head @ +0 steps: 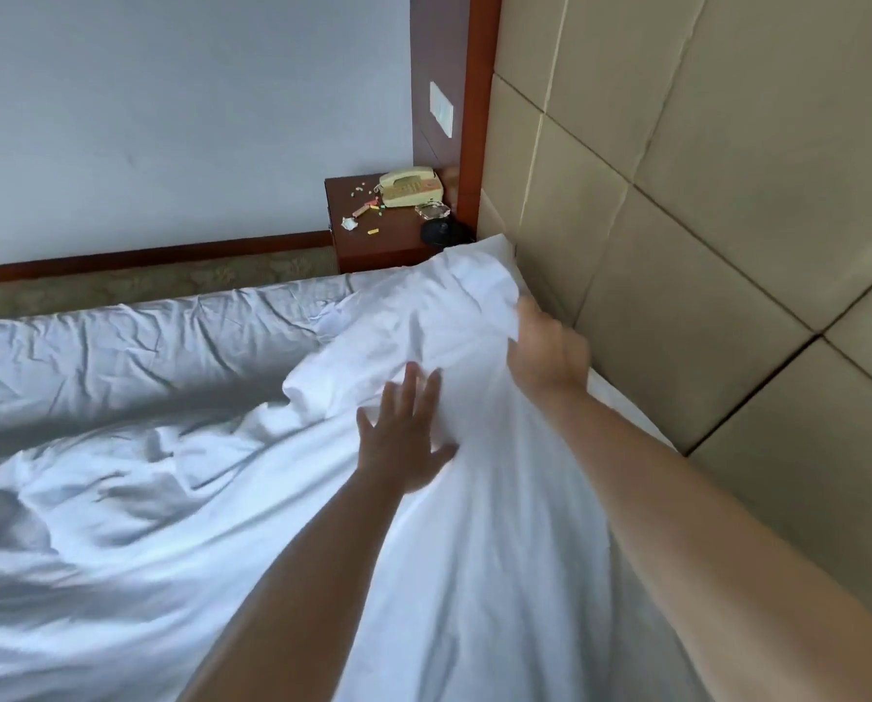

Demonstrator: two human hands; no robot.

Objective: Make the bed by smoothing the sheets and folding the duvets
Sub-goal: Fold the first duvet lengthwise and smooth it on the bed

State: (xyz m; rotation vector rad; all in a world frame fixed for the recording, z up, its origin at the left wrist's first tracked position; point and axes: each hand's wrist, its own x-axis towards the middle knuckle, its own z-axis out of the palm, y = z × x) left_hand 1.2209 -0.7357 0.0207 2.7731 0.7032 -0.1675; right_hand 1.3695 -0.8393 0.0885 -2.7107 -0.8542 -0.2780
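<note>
Two hands at work near the padded headboard (677, 205). Right hand (545, 347) closest to it, fingers curled round a bunched edge of the white duvet (454, 316), lifting that edge just clear of the panels; motion blur hides the exact pinch. Left hand (403, 433) a little further from the headboard, fingers straight and spread apart, palm pressed flat on the same duvet. Duvet heaped and wrinkled from the headboard outward across the mattress, with the creased sheet (120, 342) showing bare along the far side. Beyond the headboard's far end, a wooden nightstand (373, 230) carrying a cream telephone (408, 187) and small scattered bits.

Step in hand, by the look of it: drawing the duvet's top edge straight along the headboard while flattening the cloth below it. Folding not yet begun. Next move likely calls for holding the clamped edge taut and sweeping the flat palm away from the headboard to chase out wrinkles, without dragging the sheet underneath.
</note>
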